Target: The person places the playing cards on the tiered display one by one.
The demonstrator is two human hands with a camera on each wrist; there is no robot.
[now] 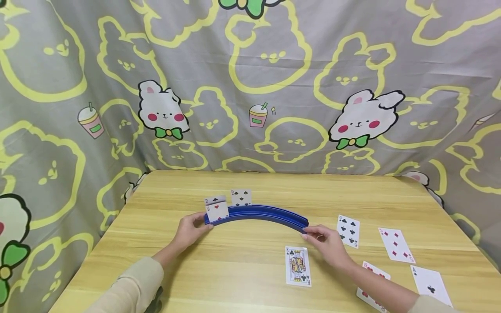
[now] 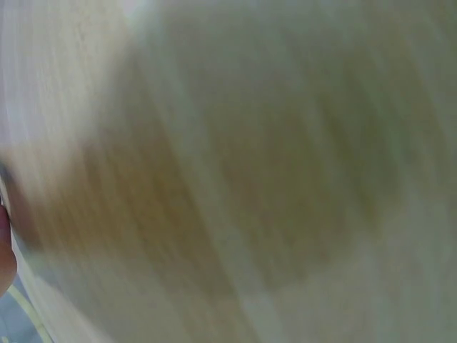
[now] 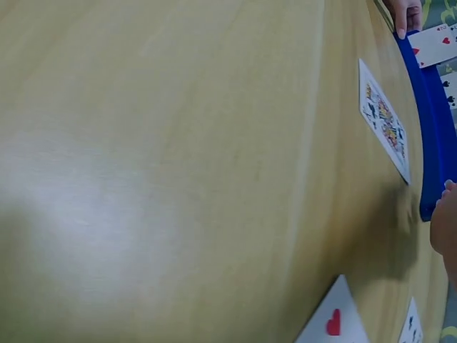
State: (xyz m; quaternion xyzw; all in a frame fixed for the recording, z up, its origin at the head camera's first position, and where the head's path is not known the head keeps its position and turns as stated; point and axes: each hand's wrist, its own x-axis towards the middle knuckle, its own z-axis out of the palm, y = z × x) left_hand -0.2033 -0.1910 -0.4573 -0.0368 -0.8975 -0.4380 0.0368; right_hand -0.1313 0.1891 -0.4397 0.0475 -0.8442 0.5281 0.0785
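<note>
A curved blue card holder [image 1: 262, 213] spans the space between both hands, over the middle of the table. My left hand [image 1: 192, 230] pinches its left end, and my right hand [image 1: 328, 244] pinches the right end. A heart card [image 1: 217, 211] stands in the holder's left part, with a club card [image 1: 215, 200] behind it. To the right of these stands a five of spades [image 1: 241, 198]. In the right wrist view the blue holder [image 3: 434, 136] runs along the right side. Only a blurred bit of finger [image 2: 6, 266] shows in the left wrist view.
A king of clubs [image 1: 298, 266] lies face up, left of my right forearm. Farther right lie a six of clubs [image 1: 348, 231], a five of diamonds [image 1: 396, 244] and an ace of clubs [image 1: 430, 282]. My forearm partly covers an eight of hearts [image 1: 376, 270]. A patterned curtain [image 1: 219, 65] hangs behind the wooden table [image 1: 188, 278].
</note>
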